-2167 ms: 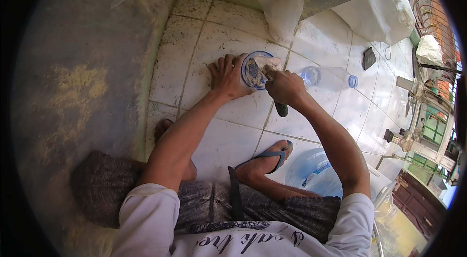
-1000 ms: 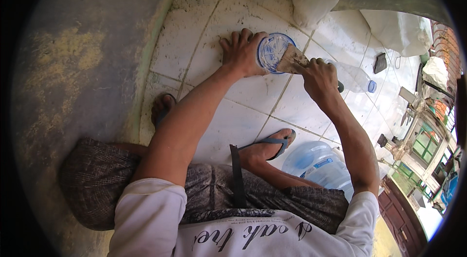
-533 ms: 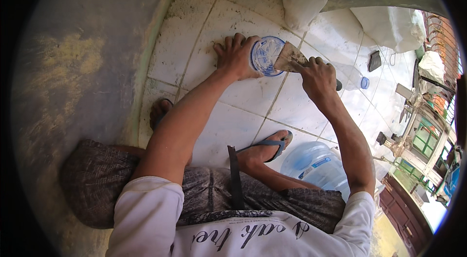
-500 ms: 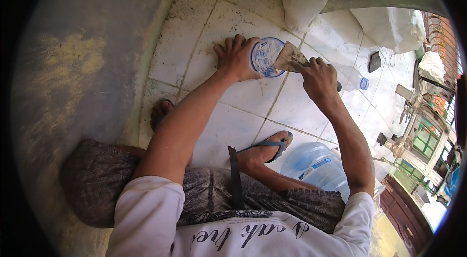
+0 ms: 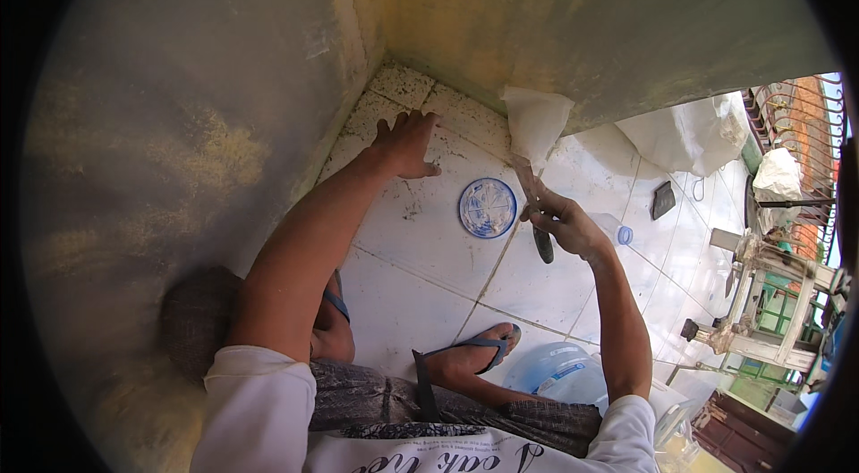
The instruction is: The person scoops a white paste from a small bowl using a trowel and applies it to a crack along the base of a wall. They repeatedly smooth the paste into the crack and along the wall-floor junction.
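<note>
My left hand [image 5: 407,148] holds nothing and hovers over the white tiles near the wall corner, its fingers apart. In my right hand [image 5: 568,224] is a putty knife, its dark handle [image 5: 543,246] pointing back toward me and its stained blade [image 5: 526,179] pointing away. Between the two hands a round blue lid [image 5: 488,208], smeared inside with white paste, lies flat on the floor. Neither hand touches the lid.
Walls meet at a corner [image 5: 386,52] ahead. A white sack [image 5: 537,119] stands at the far wall. To the right lie a clear plastic bottle [image 5: 616,229] and a dark flat piece [image 5: 663,200]. A large blue water jug [image 5: 559,370] is beside my foot.
My left hand has let go of the lid and moved away to the left. The putty knife has lifted off the lid and turned. The view has tilted up toward the walls.
</note>
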A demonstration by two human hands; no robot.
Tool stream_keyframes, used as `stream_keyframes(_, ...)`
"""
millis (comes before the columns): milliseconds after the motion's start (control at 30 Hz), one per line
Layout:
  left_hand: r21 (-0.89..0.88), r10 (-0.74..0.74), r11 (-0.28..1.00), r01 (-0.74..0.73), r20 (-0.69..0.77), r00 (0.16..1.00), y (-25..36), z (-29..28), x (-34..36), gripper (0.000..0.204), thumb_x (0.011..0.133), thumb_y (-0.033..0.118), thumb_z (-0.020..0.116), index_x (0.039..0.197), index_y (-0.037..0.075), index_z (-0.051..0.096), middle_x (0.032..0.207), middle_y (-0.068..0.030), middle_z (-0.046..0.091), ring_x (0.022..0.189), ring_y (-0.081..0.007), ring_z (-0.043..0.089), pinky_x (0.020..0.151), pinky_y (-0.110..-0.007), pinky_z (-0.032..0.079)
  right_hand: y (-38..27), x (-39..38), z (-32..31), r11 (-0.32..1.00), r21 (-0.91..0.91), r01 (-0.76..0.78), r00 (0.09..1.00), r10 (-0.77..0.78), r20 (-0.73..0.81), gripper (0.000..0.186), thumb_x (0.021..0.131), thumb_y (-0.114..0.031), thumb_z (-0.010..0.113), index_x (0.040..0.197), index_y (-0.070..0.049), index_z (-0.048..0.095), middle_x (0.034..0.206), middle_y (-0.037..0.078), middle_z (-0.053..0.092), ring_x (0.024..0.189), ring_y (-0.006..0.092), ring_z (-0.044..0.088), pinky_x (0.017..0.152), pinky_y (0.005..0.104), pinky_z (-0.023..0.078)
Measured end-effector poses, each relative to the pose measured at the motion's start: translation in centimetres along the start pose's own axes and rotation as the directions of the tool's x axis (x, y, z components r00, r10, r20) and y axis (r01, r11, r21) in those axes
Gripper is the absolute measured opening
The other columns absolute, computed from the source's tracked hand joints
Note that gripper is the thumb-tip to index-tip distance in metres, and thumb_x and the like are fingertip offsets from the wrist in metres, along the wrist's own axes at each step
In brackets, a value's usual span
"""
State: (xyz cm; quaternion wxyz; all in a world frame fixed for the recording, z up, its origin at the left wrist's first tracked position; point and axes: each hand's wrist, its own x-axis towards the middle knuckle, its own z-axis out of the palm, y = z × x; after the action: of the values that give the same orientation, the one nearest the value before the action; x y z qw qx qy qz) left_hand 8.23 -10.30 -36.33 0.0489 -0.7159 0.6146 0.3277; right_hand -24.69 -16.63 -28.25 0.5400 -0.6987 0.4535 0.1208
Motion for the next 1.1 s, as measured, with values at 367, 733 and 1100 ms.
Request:
stream_keyframes(367, -0.007, -0.158, 0.981, 0.193, -0.609, 0.777, 5.4, -25.2, -13.1, 0.052, 0.095, 0.034, 0.073, 0.135, 0.006, 0.058, 0.103, -0.0130, 0.074, 0.098, -0.0279, 0.074, 0.090, -0.042, 0.056, -14.5, 9.7, 1.5, 0.818, 0.455, 0.351, 0.931, -0.359, -0.071, 0.030, 0.107, -0.018, 0.061, 0.134, -0.006, 0.063, 0.118, 0.007, 0.071, 0.107, 0.0183, 0.063, 0.090, 0.0329, 0.051)
stream_keyframes(733, 0.341, 0.539, 0.820, -0.459, -0.730, 0.420, 12.5, -14.5, -19.3, 0.032, 0.085, 0.025, 0.082, 0.111, 0.011, 0.071, 0.076, 0.0018, 0.067, 0.066, -0.0139, 0.063, 0.065, -0.031, 0.043, -27.1, 13.0, 11.6, 0.608, 0.251, 0.753, 0.608, -0.497, -0.619, 0.064, 0.102, -0.026, 0.070, 0.157, -0.005, 0.046, 0.088, 0.008, 0.065, 0.072, 0.0132, 0.055, 0.072, 0.0321, 0.051)
stream_keyframes(1100, 0.325, 0.586, 0.764, -0.557, -0.711, 0.389, 13.5, -14.0, -19.6, 0.035, 0.082, 0.026, 0.088, 0.109, 0.012, 0.072, 0.071, 0.0068, 0.062, 0.061, -0.0107, 0.059, 0.066, -0.028, 0.038, -32.0, 9.1, 11.2, 0.548, 0.183, 0.816, 0.501, -0.515, -0.696, 0.059, 0.101, -0.023, 0.067, 0.152, 0.001, 0.049, 0.082, 0.023, 0.067, 0.069, 0.0356, 0.066, 0.068, 0.0429, 0.052)
